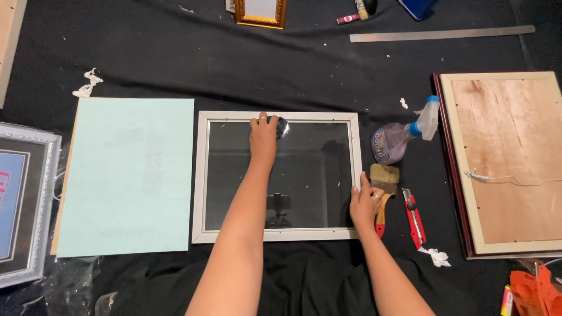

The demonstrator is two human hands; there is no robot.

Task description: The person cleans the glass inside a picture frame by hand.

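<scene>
Left hand [263,136] pressing dark cloth [282,126] on framed glass [280,175], right hand [364,205] steadying frame edge (brush [383,187] beside)

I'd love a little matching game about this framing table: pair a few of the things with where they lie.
Things:
1. spray bottle
2. brush
3. knife
4. ruler

Places:
A. far edge of the black cloth, lying flat
B. on its side, just right of the white frame's top corner
C. beside the right hand
D. right of the brush, red handle

Pairs: 1-B, 2-C, 3-D, 4-A. The left hand presses a dark cloth on the glass.
</scene>
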